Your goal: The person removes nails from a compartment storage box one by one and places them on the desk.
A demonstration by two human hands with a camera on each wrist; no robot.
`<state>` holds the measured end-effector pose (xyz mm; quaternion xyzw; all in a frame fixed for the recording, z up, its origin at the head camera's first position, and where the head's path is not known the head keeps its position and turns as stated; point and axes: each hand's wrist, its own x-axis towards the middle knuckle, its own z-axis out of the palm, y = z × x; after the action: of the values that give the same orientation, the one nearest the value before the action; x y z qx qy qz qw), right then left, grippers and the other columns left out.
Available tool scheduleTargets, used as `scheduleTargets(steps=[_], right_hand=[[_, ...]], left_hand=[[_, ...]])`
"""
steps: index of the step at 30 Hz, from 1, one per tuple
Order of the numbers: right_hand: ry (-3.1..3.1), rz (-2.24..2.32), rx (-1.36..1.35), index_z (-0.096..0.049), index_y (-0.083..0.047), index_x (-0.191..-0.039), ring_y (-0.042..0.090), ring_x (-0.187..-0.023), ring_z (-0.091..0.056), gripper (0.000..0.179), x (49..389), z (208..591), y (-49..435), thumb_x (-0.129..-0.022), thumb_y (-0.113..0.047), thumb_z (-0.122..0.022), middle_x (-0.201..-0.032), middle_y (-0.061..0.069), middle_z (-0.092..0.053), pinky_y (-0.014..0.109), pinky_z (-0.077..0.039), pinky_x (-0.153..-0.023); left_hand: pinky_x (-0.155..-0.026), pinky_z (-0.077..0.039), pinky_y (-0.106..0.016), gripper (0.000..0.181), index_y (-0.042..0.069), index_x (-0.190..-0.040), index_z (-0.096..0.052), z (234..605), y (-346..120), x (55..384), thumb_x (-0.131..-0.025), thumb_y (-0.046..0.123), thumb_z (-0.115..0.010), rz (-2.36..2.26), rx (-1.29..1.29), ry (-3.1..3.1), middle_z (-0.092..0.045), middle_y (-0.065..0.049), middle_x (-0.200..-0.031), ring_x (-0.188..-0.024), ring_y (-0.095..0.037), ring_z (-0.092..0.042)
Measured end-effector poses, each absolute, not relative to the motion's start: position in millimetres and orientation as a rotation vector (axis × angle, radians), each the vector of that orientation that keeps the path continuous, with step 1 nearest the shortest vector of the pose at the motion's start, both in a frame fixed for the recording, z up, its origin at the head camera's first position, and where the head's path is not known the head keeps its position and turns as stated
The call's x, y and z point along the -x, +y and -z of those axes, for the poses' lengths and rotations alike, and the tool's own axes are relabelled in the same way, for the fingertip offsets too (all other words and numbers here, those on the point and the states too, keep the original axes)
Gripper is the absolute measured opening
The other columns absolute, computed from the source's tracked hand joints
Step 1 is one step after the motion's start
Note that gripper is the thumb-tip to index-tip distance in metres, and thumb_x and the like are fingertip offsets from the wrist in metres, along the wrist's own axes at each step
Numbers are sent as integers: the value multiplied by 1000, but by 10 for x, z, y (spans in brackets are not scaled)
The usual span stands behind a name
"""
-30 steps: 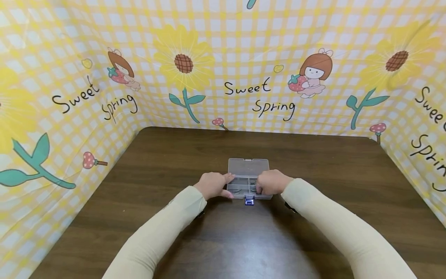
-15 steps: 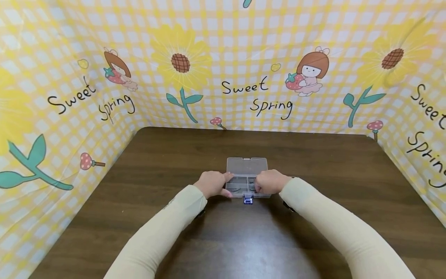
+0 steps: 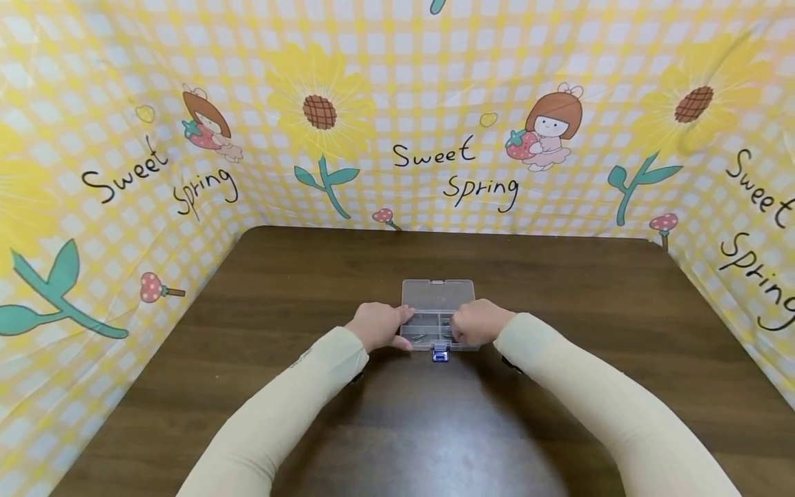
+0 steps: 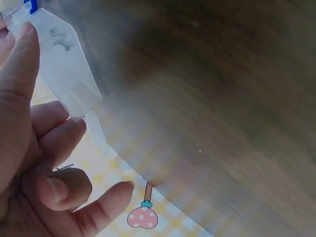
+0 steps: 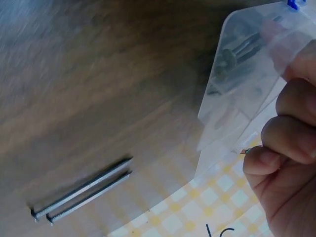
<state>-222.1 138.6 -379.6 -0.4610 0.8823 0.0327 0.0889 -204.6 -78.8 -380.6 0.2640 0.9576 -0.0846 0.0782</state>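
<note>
A clear plastic compartment box (image 3: 422,319) stands on the table, its lid (image 3: 437,295) tipped back and its blue latch (image 3: 440,355) at the front. My left hand (image 3: 375,326) holds the box's left end, thumb towards the front and fingers towards the back. Over the right-hand compartments, my right hand (image 3: 481,321) has its fingers curled, with thumb and fingertip reaching inside. Through the wall in the right wrist view, metal nails or screws (image 5: 247,47) lie by those fingertips; whether they pinch one is unclear. Thin metal pieces (image 3: 419,338) lie in the front left compartment.
Two long nails (image 5: 81,187) lie side by side on the table in the right wrist view; in the head view the right hand or arm hides them. A yellow checked cloth (image 3: 428,83) stands around the dark wooden table (image 3: 323,269).
Both hands stay at the box, with the right fingers over the right compartments throughout. The whole head view shifts slightly left.
</note>
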Motion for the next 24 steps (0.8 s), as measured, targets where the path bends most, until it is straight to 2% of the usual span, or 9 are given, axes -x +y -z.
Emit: scheduleTargets(steps=[1, 3, 5, 7, 8, 10, 15, 18, 24], right_hand=[[2623, -106, 1378, -38, -18, -51, 8, -51, -26, 40, 2227, 3792, 1385, -80, 4, -55, -54, -9, -27, 24, -24, -48], [2612, -113, 1377, -39, -19, -51, 8, -51, -27, 39, 2230, 3801, 1383, -80, 3, -56, -54, -9, -28, 24, -25, -49], [2608, -109, 1394, -38, -19, -52, 8, -52, -26, 40, 2233, 3810, 1389, -80, 3, -55, -55, -9, -27, 23, -25, -49], [2610, -111, 1396, -35, -19, -51, 8, -52, -24, 41, 2233, 3811, 1392, -79, 4, -54, -55, -9, -25, 24, -23, -49], [2614, -108, 1404, -34, -19, -51, 8, -52, -24, 41, 2232, 3812, 1394, -79, 4, -54, -55, -9, -25, 24, -22, -48], [2624, -111, 1410, -35, -19, -51, 8, -52, -25, 40, 2231, 3812, 1394, -78, 4, -54, -54, -9, -26, 24, -24, -48], [2621, -115, 1416, -51, -17, -54, 8, -52, -34, 30, 2217, 3811, 1379, -77, 1, -58, -56, -10, -40, 26, -36, -49], [2621, -118, 1408, -52, -16, -54, 8, -52, -34, 30, 2208, 3802, 1374, -77, 1, -58, -56, -10, -40, 25, -35, -49], [2603, -111, 1348, -42, -17, -52, 8, -52, -27, 35, 2231, 3761, 1387, -77, 4, -54, -54, -9, -30, 23, -25, -49]], left_hand=[[-64, -52, -38, 80, 22, -143, -48, 3804, -791, 2047, -76, 61, -65, 264, -777, 2865, -62, 0, -128, -84, -22, -67], [-61, -50, -36, 83, 22, -145, -45, 3813, -801, 2040, -77, 64, -63, 286, -753, 2862, -62, 2, -128, -70, -20, -64], [-62, -47, -35, 84, 23, -148, -41, 3825, -810, 2037, -79, 68, -57, 348, -740, 2856, -59, 4, -132, -60, -17, -59], [-64, -45, -35, 86, 24, -150, -36, 3833, -820, 2039, -80, 72, -51, 410, -734, 2847, -49, 8, -142, -56, -16, -57], [-66, -44, -35, 85, 25, -150, -36, 3839, -826, 2040, -81, 73, -49, 435, -738, 2846, -40, 11, -148, -59, -17, -58], [-70, -44, -35, 82, 27, -151, -34, 3849, -839, 2044, -84, 74, -42, 485, -739, 2824, -32, 12, -152, -68, -18, -62], [-70, -44, -32, 74, 28, -151, -31, 3889, -868, 2056, -89, 69, -36, 490, -737, 2789, -30, 11, -153, -91, -22, -62], [-68, -43, -32, 74, 27, -150, -34, 3907, -868, 2076, -88, 68, -40, 484, -759, 2800, -33, 11, -151, -90, -21, -63], [-68, -44, -33, 75, 26, -150, -35, 3896, -856, 2116, -88, 67, -42, 479, -780, 2820, -35, 11, -150, -82, -21, -65]])
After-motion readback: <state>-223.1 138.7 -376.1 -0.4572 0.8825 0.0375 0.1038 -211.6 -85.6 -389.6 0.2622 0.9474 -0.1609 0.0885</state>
